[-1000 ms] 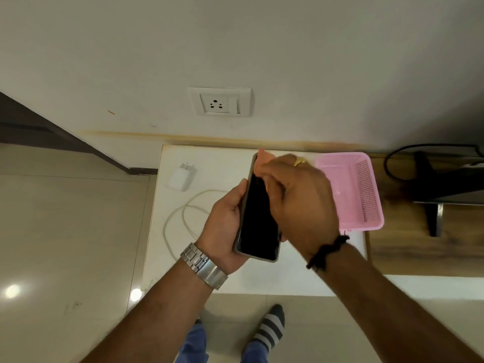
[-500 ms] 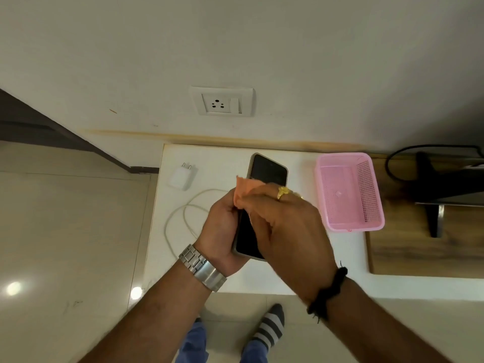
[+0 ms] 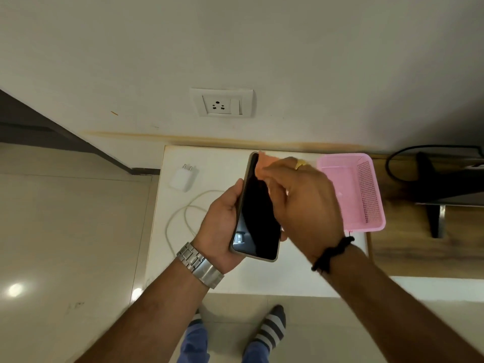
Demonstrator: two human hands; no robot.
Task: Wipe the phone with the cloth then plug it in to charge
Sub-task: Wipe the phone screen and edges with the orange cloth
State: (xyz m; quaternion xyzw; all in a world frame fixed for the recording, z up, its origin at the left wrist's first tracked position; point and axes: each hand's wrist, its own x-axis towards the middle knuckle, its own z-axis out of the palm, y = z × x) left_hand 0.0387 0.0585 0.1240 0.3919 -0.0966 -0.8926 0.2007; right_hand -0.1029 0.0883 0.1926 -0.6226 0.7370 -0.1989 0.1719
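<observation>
white table (image 3: 262,279) bears a white charger (image 3: 183,178), cable (image 3: 180,218), pink basket (image 3: 351,189).

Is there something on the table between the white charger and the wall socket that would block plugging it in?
Nothing visible does. The charger lies on the white table, and only bare tabletop and wall separate it from the socket.

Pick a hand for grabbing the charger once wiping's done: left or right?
Right, probably. The left hand grips the phone; the right hand holds only the cloth and can drop it to reach the charger.
</observation>
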